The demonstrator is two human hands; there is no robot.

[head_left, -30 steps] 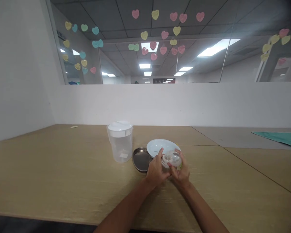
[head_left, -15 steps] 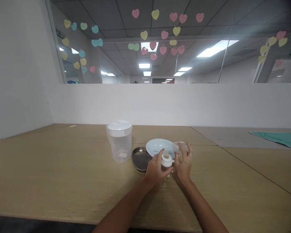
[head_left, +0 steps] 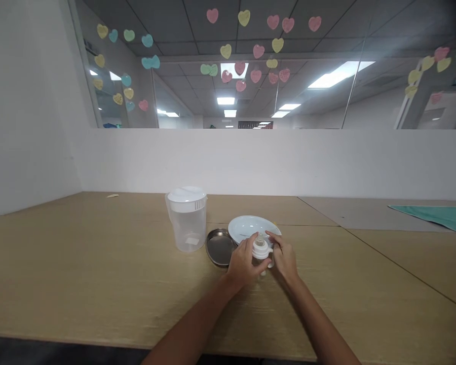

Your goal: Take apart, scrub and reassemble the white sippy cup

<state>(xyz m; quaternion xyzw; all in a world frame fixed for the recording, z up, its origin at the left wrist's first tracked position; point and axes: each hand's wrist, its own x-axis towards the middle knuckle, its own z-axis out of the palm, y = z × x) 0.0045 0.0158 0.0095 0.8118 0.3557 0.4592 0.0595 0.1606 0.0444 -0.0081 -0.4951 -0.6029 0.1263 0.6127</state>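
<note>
A baby bottle [head_left: 260, 252] with a white collar, a side handle and a clear teat stands upright in front of me. My left hand [head_left: 243, 262] is wrapped round its left side, fingers behind and thumb in front. My right hand [head_left: 285, 256] is at the bottle's right side, by the handle. Its index finger stretches toward the teat, and I see nothing held in it. Behind the hands is a white oval plate [head_left: 247, 223]; a dark metal dish [head_left: 219, 247] sits beside it, left of my left hand. The bottle's lower body is mostly hidden.
Left of the metal dish stands a clear plastic pitcher [head_left: 190, 223] with a white lid. A green cloth [head_left: 437, 215] lies at the far right of the wooden table [head_left: 99, 274]. Beyond the table rises a white wall with a window covered in heart-shaped notes.
My right hand has let go of the clear cap, which no longer shows, and has moved left to the bottle's side. My left hand keeps its hold on the bottle.
</note>
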